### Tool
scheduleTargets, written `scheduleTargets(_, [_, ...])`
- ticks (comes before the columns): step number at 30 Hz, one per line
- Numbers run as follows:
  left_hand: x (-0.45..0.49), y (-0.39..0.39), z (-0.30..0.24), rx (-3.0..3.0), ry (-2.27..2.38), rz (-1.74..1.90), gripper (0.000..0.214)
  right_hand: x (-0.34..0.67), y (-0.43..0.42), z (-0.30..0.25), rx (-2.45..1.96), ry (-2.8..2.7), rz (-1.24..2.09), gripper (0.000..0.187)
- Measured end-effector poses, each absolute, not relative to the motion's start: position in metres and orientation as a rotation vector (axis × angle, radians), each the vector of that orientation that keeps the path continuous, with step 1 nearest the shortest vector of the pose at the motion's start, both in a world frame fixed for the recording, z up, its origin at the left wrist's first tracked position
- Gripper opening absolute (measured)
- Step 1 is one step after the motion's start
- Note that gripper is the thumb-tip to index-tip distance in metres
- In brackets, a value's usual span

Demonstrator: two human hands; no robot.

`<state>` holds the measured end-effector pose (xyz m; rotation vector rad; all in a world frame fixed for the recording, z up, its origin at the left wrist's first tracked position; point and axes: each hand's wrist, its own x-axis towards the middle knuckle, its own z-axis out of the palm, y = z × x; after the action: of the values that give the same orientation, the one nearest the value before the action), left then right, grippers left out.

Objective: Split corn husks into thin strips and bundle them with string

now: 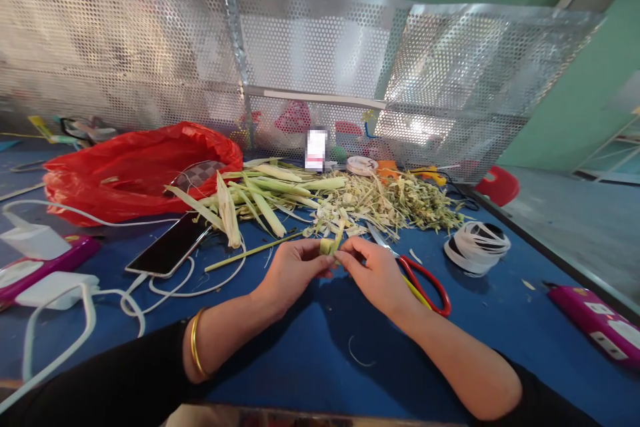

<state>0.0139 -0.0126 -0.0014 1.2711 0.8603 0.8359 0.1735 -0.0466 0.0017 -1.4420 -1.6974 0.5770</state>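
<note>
A small folded strip of pale green leaf (328, 246) is pinched between my two hands at the middle of the table. My left hand (295, 271) grips it from the left, thumb toward me. From the right, my right hand (373, 268) pinches its other side with thumb and fingertips. One end of the strip sticks up above the fingers. Just beyond my right hand lie scissors with red handles (434, 287), partly hidden by my wrist. A heap of green leaf stalks (270, 210) lies behind my hands.
Dried plant scraps (415, 200) are piled at the back, by a perforated metal screen (320, 47). A red plastic bag (100, 180), phone (170, 247) and white cables lie left. Rolled white tape (477, 248) and a purple power strip (600, 323) are right.
</note>
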Motion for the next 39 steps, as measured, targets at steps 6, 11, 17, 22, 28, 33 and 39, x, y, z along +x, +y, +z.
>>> scheduleTargets(6, [0.007,-0.008,0.009,1.136,0.839,0.787,0.018,0.187,-0.047,0.019,-1.232,-1.511,0.946,0.015])
scheduleTargets(11, [0.006,-0.007,0.011,1.155,0.828,0.763,0.02,0.187,-0.047,0.021,-1.174,-1.392,1.088,0.016])
scheduleTargets(17, [0.009,-0.009,0.006,1.172,0.928,0.793,0.024,0.181,-0.044,0.012,-1.112,-1.398,0.887,0.008])
scheduleTargets(22, [0.01,-0.009,0.001,1.23,0.921,0.801,0.026,0.175,-0.044,0.007,-1.035,-1.329,0.941,0.008])
scheduleTargets(28, [0.014,-0.011,0.001,1.206,0.942,0.819,0.023,0.174,-0.046,0.006,-1.158,-1.422,0.809,0.013])
scheduleTargets(33, [0.015,-0.012,0.005,1.193,1.01,0.839,0.02,0.176,-0.047,0.003,-1.283,-1.494,0.712,0.009])
scheduleTargets(39, [0.015,-0.013,0.007,1.171,1.012,0.851,0.022,0.177,-0.045,-0.001,-1.35,-1.387,0.752,0.014])
